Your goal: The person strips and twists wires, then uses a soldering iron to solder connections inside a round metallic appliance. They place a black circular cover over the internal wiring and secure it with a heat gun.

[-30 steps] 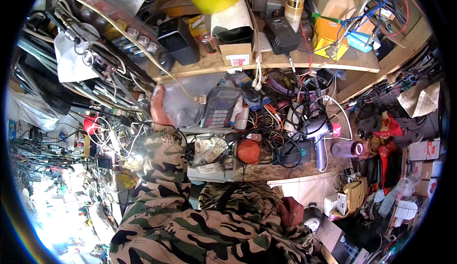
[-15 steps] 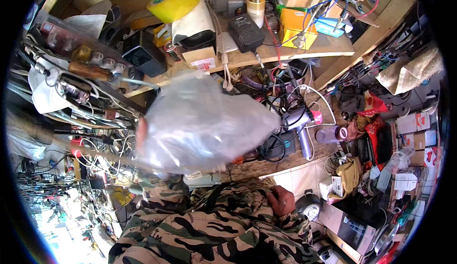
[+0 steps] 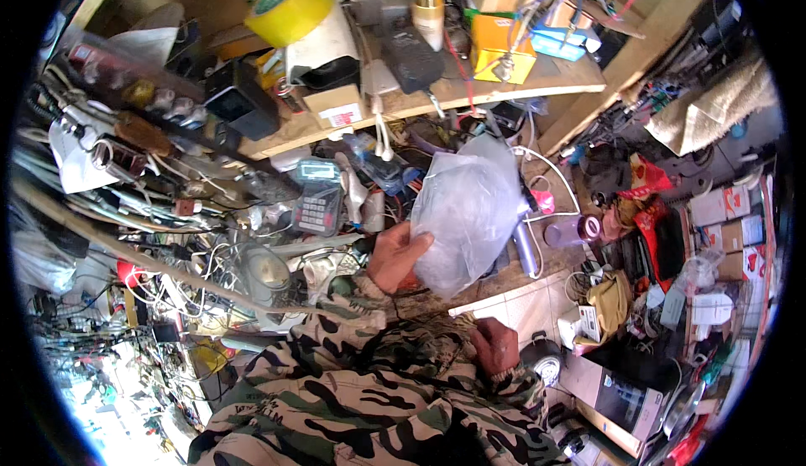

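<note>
A clear, cloudy plastic bag (image 3: 466,218) hangs over the cluttered bench, pinched at its left edge by my left hand (image 3: 401,256). The thumb shows in front of the film. Whatever the bag might contain cannot be made out. Behind the bag, the handle of a purple hair dryer (image 3: 525,249) sticks out below. Close to my body, my right hand (image 3: 497,347) is curled into a fist; anything inside it is hidden. A calculator (image 3: 317,199) with a grey display lies left of the bag.
A wooden shelf (image 3: 470,96) spans the far side, bearing a yellow tape roll (image 3: 290,6), a black adapter (image 3: 411,56) and a yellow box (image 3: 502,46). Tangled cables (image 3: 84,298) fill the left. A purple jar (image 3: 569,231) stands right of the hair dryer.
My left hand has carried the bag rightward, from in front of the calculator to over the hair dryer. The calculator is now uncovered. My right hand stays by my body.
</note>
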The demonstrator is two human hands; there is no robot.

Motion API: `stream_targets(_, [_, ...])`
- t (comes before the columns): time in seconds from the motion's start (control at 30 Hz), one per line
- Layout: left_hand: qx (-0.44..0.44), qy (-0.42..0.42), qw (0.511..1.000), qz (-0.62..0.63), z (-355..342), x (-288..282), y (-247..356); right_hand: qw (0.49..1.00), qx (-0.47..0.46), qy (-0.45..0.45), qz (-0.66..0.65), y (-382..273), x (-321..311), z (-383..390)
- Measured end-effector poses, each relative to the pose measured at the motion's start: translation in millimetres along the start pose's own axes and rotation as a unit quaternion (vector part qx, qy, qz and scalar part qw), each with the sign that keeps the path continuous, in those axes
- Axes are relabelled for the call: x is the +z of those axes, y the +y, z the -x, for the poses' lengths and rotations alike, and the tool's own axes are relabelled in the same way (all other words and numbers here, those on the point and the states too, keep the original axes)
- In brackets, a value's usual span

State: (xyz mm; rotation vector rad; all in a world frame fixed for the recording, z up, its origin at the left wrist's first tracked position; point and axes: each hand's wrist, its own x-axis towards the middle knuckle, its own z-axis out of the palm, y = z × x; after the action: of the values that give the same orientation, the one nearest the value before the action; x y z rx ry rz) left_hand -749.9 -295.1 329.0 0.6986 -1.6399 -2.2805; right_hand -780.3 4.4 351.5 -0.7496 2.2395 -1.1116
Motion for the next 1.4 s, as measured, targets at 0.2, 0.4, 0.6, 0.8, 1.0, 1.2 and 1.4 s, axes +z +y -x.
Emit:
stream_targets(0.2, [0.133,0.033,0.968,-0.21,8,1,17,0.982,-0.027,0.183,-0.048,-59,-18,-52])
stream_targets(0.4, [0.251,0.035,0.888,-0.385,27,30,66,0.945,-0.145,0.254,0.148,-118,-29,-93])
stream_targets(0.6, [0.224,0.065,0.922,-0.308,68,46,117,0.924,-0.128,0.337,0.13,-73,-71,-99])
stream_targets(0.8, [0.354,-0.013,0.892,-0.281,96,65,151,0.885,-0.324,0.335,0.022,-155,-100,-11])
stream_targets(1.0, [0.385,-0.22,0.855,-0.267,101,86,167,0.878,-0.21,0.43,-0.023,-151,-137,-12])
stream_targets(1.2, [0.14,0.206,0.959,-0.135,70,-72,86,0.979,-0.007,0.186,-0.087,-57,-106,-41])
stream_targets(1.4, [0.07,0.108,0.94,0.315,77,-213,56,0.985,-0.033,0.138,-0.096,-84,-46,-74])
